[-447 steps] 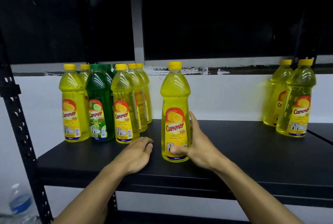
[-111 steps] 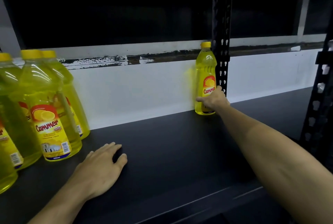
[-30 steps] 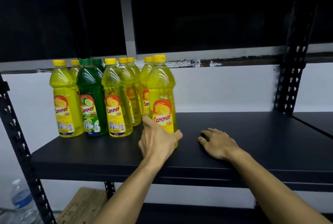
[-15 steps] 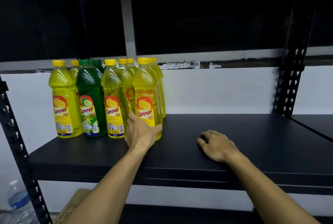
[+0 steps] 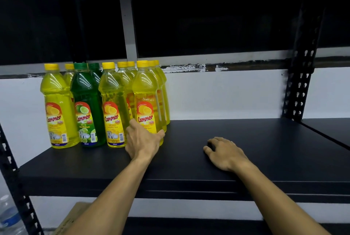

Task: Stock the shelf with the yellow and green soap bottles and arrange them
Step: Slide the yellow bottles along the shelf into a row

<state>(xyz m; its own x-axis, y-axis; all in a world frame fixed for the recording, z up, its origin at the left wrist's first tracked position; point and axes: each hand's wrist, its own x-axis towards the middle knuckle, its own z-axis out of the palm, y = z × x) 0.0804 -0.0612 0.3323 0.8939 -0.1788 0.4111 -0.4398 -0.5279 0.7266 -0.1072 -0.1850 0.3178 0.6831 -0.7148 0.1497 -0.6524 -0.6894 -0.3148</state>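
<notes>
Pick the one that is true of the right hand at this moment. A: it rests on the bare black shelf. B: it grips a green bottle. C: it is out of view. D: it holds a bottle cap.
A: the right hand lies on the black shelf, apart from the bottles, holding nothing.

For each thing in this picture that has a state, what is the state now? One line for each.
Left hand: grips the base of the front yellow bottle.
Front yellow bottle: upright, capped, at the right end of the group.
Green bottles: upright, capped.
Right hand: resting on the shelf, holding nothing.
</notes>
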